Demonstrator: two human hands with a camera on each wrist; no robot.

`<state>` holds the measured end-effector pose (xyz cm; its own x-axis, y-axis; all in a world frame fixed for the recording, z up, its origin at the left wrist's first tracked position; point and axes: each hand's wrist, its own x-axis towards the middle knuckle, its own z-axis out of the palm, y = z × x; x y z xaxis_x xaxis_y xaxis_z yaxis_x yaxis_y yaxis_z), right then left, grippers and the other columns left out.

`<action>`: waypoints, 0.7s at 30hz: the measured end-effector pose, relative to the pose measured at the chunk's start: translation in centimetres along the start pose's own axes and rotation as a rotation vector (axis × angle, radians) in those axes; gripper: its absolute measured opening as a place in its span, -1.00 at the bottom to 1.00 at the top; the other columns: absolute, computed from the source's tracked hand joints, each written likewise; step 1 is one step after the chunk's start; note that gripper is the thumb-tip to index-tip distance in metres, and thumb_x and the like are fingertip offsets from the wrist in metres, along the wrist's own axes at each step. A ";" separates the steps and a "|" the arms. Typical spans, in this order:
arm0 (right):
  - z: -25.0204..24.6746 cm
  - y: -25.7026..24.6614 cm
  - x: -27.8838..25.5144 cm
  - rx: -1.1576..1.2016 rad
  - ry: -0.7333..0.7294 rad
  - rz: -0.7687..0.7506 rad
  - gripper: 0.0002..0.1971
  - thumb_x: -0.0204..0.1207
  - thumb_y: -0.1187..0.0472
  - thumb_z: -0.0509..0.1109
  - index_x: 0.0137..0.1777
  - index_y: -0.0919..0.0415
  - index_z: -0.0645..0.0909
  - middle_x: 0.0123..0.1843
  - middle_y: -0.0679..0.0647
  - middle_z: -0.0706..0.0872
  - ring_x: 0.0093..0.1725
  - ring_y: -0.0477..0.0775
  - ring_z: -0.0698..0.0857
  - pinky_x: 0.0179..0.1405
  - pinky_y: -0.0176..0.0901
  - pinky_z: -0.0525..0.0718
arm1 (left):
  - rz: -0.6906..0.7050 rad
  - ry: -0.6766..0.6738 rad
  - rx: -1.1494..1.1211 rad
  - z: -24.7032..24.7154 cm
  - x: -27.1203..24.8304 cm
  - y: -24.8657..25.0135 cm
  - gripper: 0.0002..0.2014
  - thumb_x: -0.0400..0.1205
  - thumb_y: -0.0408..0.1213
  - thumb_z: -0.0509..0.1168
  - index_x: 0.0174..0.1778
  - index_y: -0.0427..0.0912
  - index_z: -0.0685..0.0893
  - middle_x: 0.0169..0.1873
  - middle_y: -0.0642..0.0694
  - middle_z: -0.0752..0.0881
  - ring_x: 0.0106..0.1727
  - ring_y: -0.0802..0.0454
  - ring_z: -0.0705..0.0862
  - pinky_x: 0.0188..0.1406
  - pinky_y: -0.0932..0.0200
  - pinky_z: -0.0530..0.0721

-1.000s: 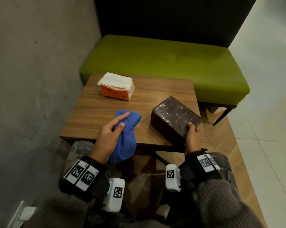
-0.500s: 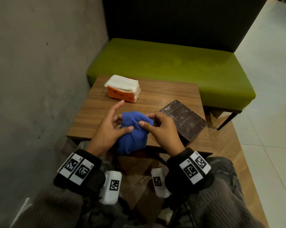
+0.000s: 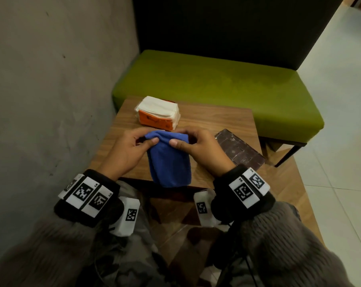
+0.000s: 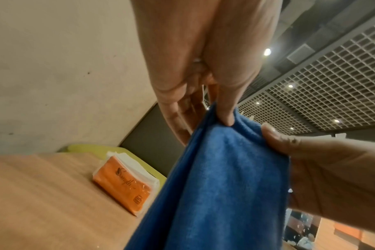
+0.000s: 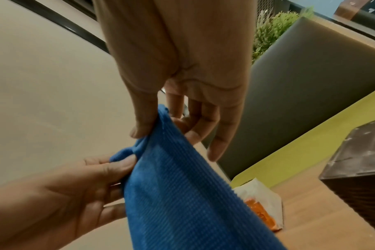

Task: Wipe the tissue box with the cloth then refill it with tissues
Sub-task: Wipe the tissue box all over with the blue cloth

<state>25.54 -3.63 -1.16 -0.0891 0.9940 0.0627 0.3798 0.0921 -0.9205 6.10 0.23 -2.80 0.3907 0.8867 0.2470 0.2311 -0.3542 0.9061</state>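
Observation:
A blue cloth [image 3: 169, 160] hangs folded over the near part of the wooden table [image 3: 212, 119], held up by its top edge. My left hand [image 3: 134, 146] pinches its left top corner with thumb against fingers. My right hand [image 3: 198, 146] pinches the right top corner the same way. The cloth [image 4: 216, 186] fills the left wrist view and the cloth [image 5: 182, 194] the right wrist view. The dark brown tissue box [image 3: 240, 151] lies on the table's right side, apart from my hands. An orange pack of white tissues [image 3: 157, 116] sits at the table's far left.
A green bench seat [image 3: 216, 85] with a dark backrest stands behind the table. A grey concrete wall [image 3: 51, 79] runs close along the left. Pale floor tiles [image 3: 337, 141] lie to the right. My knees are under the table's near edge.
My right hand left the tissue box and joined the left on the cloth. Both hands lifted the cloth and drew it out, and it now hangs flat between them.

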 end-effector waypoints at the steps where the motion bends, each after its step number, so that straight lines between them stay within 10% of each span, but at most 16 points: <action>1: 0.2 -0.1 0.6 -0.023 -0.032 0.006 -0.82 0.49 0.16 0.53 -0.02 0.27 0.74 -0.13 0.24 0.79 -0.13 0.10 0.72 -0.20 -0.10 0.58 | -0.015 -0.012 -0.010 -0.5 0.3 -0.3 -0.67 0.52 -0.29 0.34 -0.14 0.36 0.75 -0.18 0.30 0.78 -0.07 0.35 0.71 -0.01 0.38 0.66; 6: 2.3 -0.3 5.6 -0.133 -0.056 0.103 -0.85 0.40 0.34 0.58 -0.06 0.31 0.72 -0.40 -0.07 0.59 -0.41 -0.20 0.49 -0.49 -0.48 0.39 | -0.097 0.053 0.199 -4.1 2.7 -1.7 -0.64 0.49 -0.40 0.38 -0.23 0.30 0.75 -0.30 0.24 0.77 -0.11 0.08 0.73 0.00 0.04 0.72; 12: 6.4 0.2 10.9 -0.222 0.071 0.024 -0.84 0.31 0.42 0.55 -0.10 0.29 0.75 -0.24 0.08 0.70 -0.22 -0.01 0.59 -0.39 -0.41 0.43 | -0.091 0.269 0.453 -6.0 3.8 -2.5 -0.85 0.55 -0.50 0.33 -0.07 -0.19 0.73 -0.23 -0.06 0.71 -0.14 0.00 0.69 -0.17 0.30 0.60; 16: 6.4 2.3 9.6 -0.432 -0.044 -0.032 -0.80 0.34 0.40 0.50 -0.03 0.27 0.75 -0.08 0.16 0.78 -0.15 0.03 0.61 -0.39 -0.32 0.29 | -0.167 0.084 0.403 -5.5 2.3 -6.0 -0.83 0.46 -0.49 0.39 -0.15 -0.12 0.71 -0.22 -0.07 0.73 -0.14 0.08 0.71 -0.05 0.14 0.61; 19: 5.9 4.2 8.3 -0.579 -0.382 0.057 -0.80 0.37 0.30 0.55 0.00 0.24 0.75 -0.03 0.13 0.77 -0.05 0.10 0.68 -0.20 -0.18 0.44 | -0.279 -0.190 0.345 -5.1 1.3 -8.1 -0.64 0.40 -0.60 0.46 -0.32 0.04 0.62 -0.38 0.02 0.67 -0.34 0.39 0.63 -0.26 0.47 0.50; 21: 6.3 5.1 8.2 -0.613 -0.545 0.122 -0.81 0.39 0.26 0.57 -0.01 0.25 0.74 -0.10 0.07 0.70 -0.09 0.06 0.63 -0.15 -0.16 0.49 | -0.369 -0.364 0.356 -4.9 1.3 -9.2 -0.61 0.37 -0.55 0.51 -0.32 0.11 0.62 -0.40 0.03 0.66 -0.37 0.35 0.60 -0.25 0.35 0.52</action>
<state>21.01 4.59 -7.78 -0.3889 0.8460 -0.3648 0.8360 0.1577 -0.5256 0.09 6.15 -9.13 0.4921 0.8340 -0.2494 0.6669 -0.1770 0.7238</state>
